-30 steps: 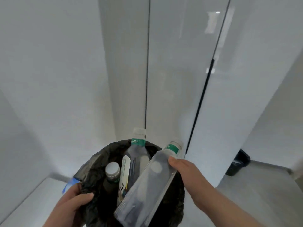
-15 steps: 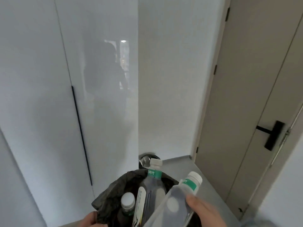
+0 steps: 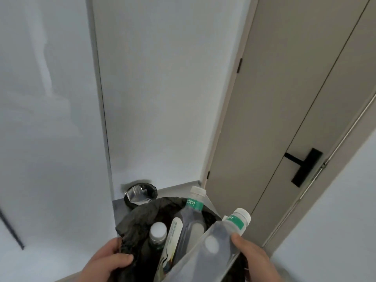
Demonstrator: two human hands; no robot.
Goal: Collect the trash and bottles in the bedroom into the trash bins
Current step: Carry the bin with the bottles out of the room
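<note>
I carry a bin lined with a black bag (image 3: 140, 218) low in front of me. My left hand (image 3: 105, 263) grips the bag's left rim. My right hand (image 3: 254, 259) holds the bin's right side, thumb pressed on a clear bottle (image 3: 213, 241) with a white cap and green band that leans out over the rim. Inside stand a second clear bottle (image 3: 192, 216) with a green label and a smaller dark bottle (image 3: 157, 234) with a white cap. A second black-lined bin (image 3: 142, 193) sits on the floor in the corner ahead, with shiny wrapping inside.
White cupboard panels (image 3: 50, 119) fill the left and a white wall (image 3: 162, 88) rises behind the corner bin. A beige door (image 3: 284, 119) with a black handle (image 3: 305, 165) stands on the right. Grey floor (image 3: 179, 187) shows between bin and door.
The view has swung right from the white cupboards to the corner and door. The floor bin has come closer. Both hands keep their hold on the carried bin and bottle.
</note>
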